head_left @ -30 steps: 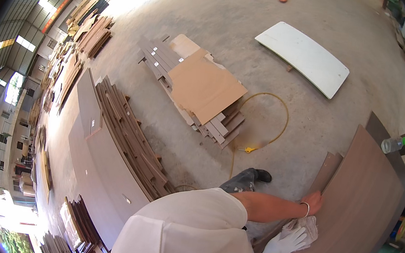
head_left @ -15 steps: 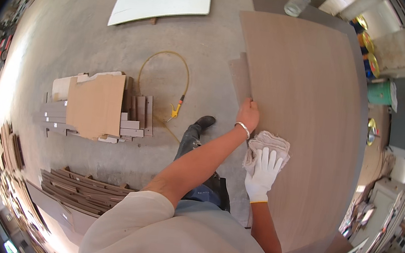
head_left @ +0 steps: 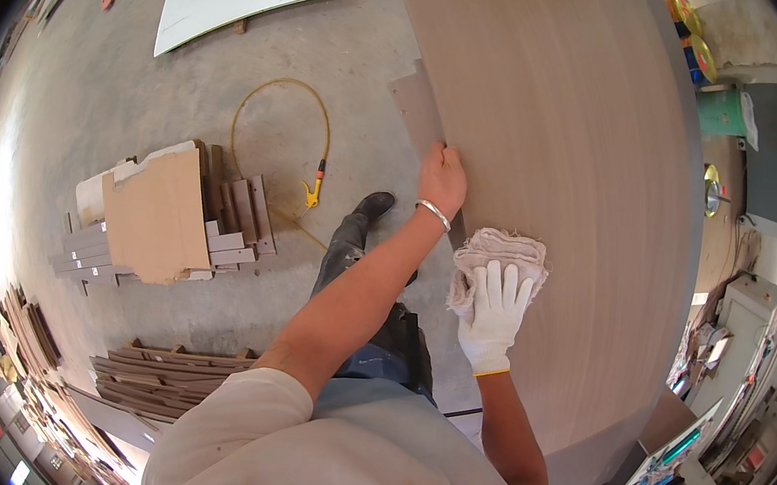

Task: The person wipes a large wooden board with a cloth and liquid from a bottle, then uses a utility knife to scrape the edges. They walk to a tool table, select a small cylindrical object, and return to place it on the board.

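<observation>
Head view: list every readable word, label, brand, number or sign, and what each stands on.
No text can be read.
Gold lids, upper right: any markings too small and blurred.
Stacked planks, left: any marks too small to read.
Wood-grain panel, folded cloth, gloved right hand: no lettering visible.

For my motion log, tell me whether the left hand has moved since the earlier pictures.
No, no clear shift any way: the left hand stays at the same part of the large brown panel.
</observation>
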### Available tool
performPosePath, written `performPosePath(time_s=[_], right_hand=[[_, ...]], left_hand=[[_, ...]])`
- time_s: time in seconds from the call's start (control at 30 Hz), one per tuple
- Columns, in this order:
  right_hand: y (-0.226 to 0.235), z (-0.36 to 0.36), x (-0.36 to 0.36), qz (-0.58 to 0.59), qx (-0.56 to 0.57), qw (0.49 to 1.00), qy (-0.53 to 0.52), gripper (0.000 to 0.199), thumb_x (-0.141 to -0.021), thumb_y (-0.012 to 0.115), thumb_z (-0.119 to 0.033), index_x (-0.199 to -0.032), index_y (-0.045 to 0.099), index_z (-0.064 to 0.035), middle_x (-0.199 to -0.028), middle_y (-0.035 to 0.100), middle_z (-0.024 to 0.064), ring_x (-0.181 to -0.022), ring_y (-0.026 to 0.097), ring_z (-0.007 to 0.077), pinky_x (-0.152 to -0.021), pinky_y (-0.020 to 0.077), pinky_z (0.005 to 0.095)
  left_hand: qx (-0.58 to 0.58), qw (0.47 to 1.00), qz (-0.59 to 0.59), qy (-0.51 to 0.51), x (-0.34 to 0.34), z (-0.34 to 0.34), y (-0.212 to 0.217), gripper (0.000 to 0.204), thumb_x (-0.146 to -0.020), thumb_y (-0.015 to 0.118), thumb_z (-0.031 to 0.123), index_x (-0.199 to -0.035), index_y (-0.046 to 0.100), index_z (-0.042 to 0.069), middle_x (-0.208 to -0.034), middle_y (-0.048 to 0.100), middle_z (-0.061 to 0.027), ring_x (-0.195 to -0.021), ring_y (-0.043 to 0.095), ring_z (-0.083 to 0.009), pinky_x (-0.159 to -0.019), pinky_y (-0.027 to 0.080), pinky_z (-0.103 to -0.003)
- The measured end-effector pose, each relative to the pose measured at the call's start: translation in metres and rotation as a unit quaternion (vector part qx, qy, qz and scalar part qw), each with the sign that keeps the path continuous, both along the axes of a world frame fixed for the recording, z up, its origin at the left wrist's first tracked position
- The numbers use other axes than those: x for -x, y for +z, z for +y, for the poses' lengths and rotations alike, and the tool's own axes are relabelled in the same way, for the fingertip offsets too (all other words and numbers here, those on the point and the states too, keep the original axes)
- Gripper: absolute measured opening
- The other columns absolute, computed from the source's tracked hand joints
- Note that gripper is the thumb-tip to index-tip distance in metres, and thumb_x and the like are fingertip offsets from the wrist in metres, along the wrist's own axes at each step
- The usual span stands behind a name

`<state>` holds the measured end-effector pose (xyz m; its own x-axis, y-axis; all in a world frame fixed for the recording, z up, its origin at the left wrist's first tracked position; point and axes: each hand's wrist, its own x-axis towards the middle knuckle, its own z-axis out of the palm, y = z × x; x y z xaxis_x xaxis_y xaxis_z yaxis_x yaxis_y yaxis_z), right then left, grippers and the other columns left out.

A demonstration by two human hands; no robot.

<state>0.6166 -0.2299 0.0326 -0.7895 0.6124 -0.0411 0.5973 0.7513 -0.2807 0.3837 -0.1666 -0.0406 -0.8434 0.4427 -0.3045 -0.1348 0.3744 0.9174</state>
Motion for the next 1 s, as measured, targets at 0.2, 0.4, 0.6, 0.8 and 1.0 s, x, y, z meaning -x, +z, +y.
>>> performPosePath(time_s=[0.2, 0.4, 0.6, 0.8, 1.0], right_hand=[[0.003, 0.005, 0.007, -0.008, -0.002, 1.000, -0.002, 0.059, -0.075, 0.070, -0.020, -0.132, 0.059, -0.0093, -0.141, 0.053, 0.0130, -0.134, 0.043, 0.0406, -0.115, 0.0245, 0.0658], [0.005, 0.006, 0.008, -0.021, 0.000, 1.000, 0.000, 0.059, -0.074, 0.070, -0.020, -0.130, 0.058, -0.0100, -0.140, 0.053, 0.0126, -0.132, 0.044, 0.0403, -0.114, 0.0257, 0.0653], [0.004, 0.006, 0.009, -0.006, -0.004, 1.000, -0.005, 0.058, -0.074, 0.070, -0.019, -0.129, 0.059, -0.0102, -0.139, 0.053, 0.0126, -0.131, 0.044, 0.0405, -0.113, 0.0263, 0.0655], [0.001, 0.005, 0.007, 0.000, -0.005, 1.000, -0.005, 0.058, -0.074, 0.070, -0.020, -0.130, 0.060, -0.0102, -0.140, 0.054, 0.0128, -0.132, 0.045, 0.0413, -0.113, 0.0266, 0.0665], [0.002, 0.006, 0.010, 0.012, -0.012, 1.000, -0.004, 0.056, -0.074, 0.070, -0.020, -0.128, 0.060, -0.0100, -0.138, 0.054, 0.0130, -0.130, 0.046, 0.0414, -0.111, 0.0280, 0.0665]], left_hand=[[-0.034, 0.999, -0.015, 0.021, -0.004, -0.003, -0.004, 0.030, -0.096, 0.043, 0.020, -0.087, 0.055, -0.006, -0.080, 0.057, -0.0255, -0.077, 0.053, -0.0396, -0.072, 0.044, -0.047], [0.022, 1.000, -0.016, -0.003, -0.005, -0.008, -0.001, 0.030, -0.095, 0.043, 0.021, -0.089, 0.056, -0.005, -0.087, 0.061, -0.0305, -0.084, 0.057, -0.0492, -0.075, 0.045, -0.052], [0.051, 0.999, 0.011, -0.008, 0.007, -0.001, -0.003, 0.033, -0.096, 0.043, 0.024, -0.089, 0.058, -0.004, -0.088, 0.062, -0.0308, -0.085, 0.058, -0.0507, -0.075, 0.045, -0.053], [0.062, 0.998, -0.021, -0.012, 0.009, 0.000, 0.008, 0.032, -0.095, 0.044, 0.023, -0.088, 0.058, -0.004, -0.089, 0.063, -0.0309, -0.087, 0.058, -0.0510, -0.076, 0.045, -0.054], [0.067, 0.998, -0.016, -0.009, 0.002, -0.004, 0.001, 0.033, -0.096, 0.043, 0.023, -0.087, 0.058, -0.005, -0.089, 0.062, -0.0317, -0.088, 0.058, -0.0515, -0.076, 0.045, -0.054]])
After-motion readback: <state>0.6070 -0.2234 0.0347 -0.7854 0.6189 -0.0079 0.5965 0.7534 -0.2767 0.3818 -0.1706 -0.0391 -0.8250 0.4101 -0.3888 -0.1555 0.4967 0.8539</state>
